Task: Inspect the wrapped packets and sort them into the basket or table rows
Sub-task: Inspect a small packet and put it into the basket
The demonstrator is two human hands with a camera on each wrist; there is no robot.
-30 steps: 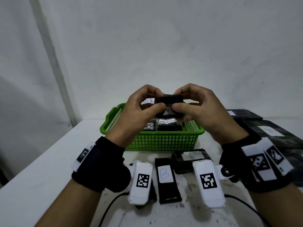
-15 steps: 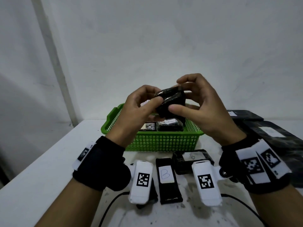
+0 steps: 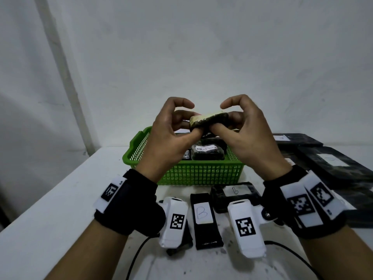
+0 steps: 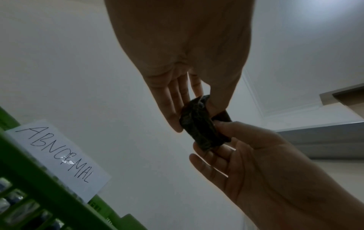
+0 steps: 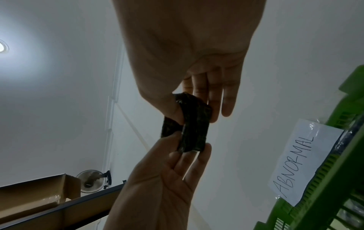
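A small black wrapped packet (image 3: 211,120) is held in the air above the green basket (image 3: 201,172). A pale yellowish patch shows at its left end. My left hand (image 3: 188,123) pinches the left end between thumb and middle fingers, index finger raised off it. My right hand (image 3: 227,118) pinches the right end the same way. From the left wrist view the packet (image 4: 199,126) shows its dark crinkled underside, and so does the packet (image 5: 194,129) in the right wrist view. Several wrapped packets (image 3: 207,153) lie inside the basket.
A paper label reading ABNORMAL (image 4: 57,157) is taped to the basket. In front of the basket lie a black packet labelled B (image 3: 203,217) and another labelled packet (image 3: 234,194). Larger black packets (image 3: 333,164) cover the table's right side. Cables trail near the front edge.
Both hands have turned the packet from a tilted, edge-on pose to lying flatter, so its pale end now shows. Both index fingers have lifted off it.
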